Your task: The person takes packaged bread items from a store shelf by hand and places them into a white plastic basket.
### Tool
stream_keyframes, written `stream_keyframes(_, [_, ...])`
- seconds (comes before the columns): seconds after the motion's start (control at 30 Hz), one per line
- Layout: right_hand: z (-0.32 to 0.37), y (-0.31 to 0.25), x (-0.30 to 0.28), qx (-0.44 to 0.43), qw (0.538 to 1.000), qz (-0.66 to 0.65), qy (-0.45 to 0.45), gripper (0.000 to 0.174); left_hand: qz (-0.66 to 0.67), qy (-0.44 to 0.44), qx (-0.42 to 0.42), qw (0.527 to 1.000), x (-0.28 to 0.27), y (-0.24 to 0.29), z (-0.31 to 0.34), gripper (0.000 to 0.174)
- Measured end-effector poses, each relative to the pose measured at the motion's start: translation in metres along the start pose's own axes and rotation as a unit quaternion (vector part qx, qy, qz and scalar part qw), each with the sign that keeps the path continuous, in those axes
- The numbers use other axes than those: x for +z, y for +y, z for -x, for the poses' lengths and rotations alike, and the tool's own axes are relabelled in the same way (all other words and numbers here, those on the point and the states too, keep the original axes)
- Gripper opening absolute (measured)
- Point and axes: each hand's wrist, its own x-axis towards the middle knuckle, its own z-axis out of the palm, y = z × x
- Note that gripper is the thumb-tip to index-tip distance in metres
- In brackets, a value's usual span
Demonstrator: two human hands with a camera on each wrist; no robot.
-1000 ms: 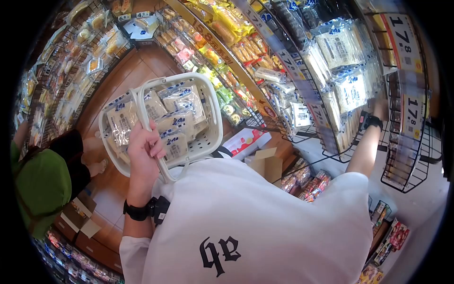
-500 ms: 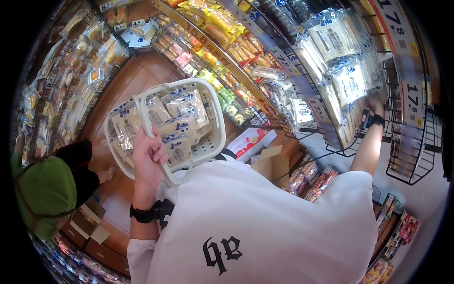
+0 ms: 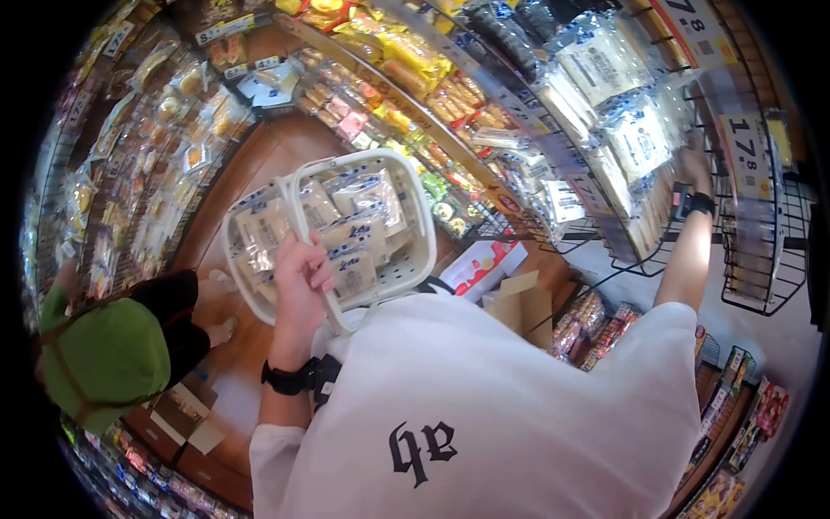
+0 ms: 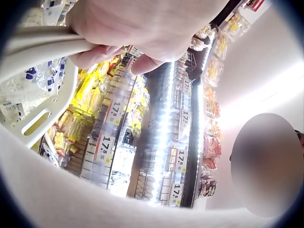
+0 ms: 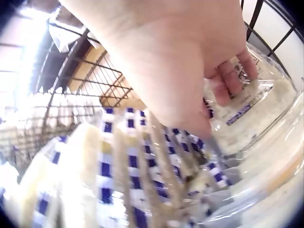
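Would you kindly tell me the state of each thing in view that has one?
Left hand: curled round the basket handle.
Basket handle: raised.
White basket: loaded with wrapped packages.
Right hand: touching a shelf package; whether it pinches it is unclear.
Shelf package: wrapped in clear film.
Brown box right of the basket: flaps open.
Light strip: lit.

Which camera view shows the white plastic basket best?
The head view, because it shows the white plastic basket nearly whole, with its handle. The left wrist view shows only part of its slotted side and handle; the right wrist view does not show it.
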Motion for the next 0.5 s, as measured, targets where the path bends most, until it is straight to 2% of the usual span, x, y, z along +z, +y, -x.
stream_keyframes(0.07, [0.021, -0.008, -0.002, -0.023, 1.000, 0.003, 0.020, 0.060, 0.015, 0.004, 0.004, 1.000, -0.008, -0.002, -0.001, 0.015])
stream_keyframes(0.17, [0.052, -0.001, -0.012, 0.024, 0.997, 0.069, -0.027, 0.054, 0.016, 0.007, 0.006, 1.000, -0.009, 0.001, -0.001, 0.013])
stream_keyframes(0.2, [0.110, -0.077, -0.027, 0.141, 0.980, 0.133, -0.035, 0.056, 0.017, 0.002, 0.005, 1.000, -0.009, 0.001, -0.001, 0.013])
stream_keyframes(0.23, [0.176, -0.162, -0.044, 0.172, 0.962, 0.208, 0.034, 0.048, 0.020, -0.008, 0.004, 1.000, -0.009, 0.002, -0.002, 0.013])
stream_keyframes(0.27, [0.215, -0.192, -0.046, 0.134, 0.968, 0.207, 0.055, 0.042, 0.014, -0.008, 0.008, 1.000, -0.009, 0.004, -0.001, 0.012])
stream_keyframes(0.3, [0.258, -0.247, -0.050, 0.137, 0.975, 0.148, 0.089, 0.039, 0.009, -0.009, 0.011, 1.000, -0.007, 0.004, -0.002, 0.012])
stream_keyframes(0.33, [0.283, -0.275, -0.044, 0.096, 0.992, 0.020, 0.080, 0.033, -0.001, -0.011, 0.013, 1.000, -0.006, 0.005, -0.002, 0.011])
stream_keyframes(0.37, [0.304, -0.304, -0.033, 0.006, 0.985, -0.167, 0.045, 0.022, 0.003, -0.017, 0.011, 1.000, -0.004, 0.005, -0.003, 0.011])
stream_keyframes(0.4, [0.316, -0.315, -0.005, -0.026, 0.913, -0.401, -0.064, 0.016, 0.005, -0.023, 0.008, 1.000, -0.004, 0.006, -0.005, 0.011])
stream_keyframes(0.43, [0.328, -0.357, -0.006, -0.040, 0.900, -0.403, -0.164, 0.019, 0.007, -0.029, 0.005, 1.000, -0.003, 0.007, -0.005, 0.010])
stream_keyframes(0.47, [0.339, -0.380, 0.024, 0.003, 0.830, -0.514, -0.219, 0.023, -0.003, -0.025, 0.002, 1.000, 0.001, 0.008, -0.005, 0.010])
stream_keyframes(0.5, [0.344, -0.400, 0.050, -0.076, 0.826, -0.507, -0.235, 0.030, -0.004, -0.031, -0.005, 0.999, 0.002, 0.009, -0.006, 0.011])
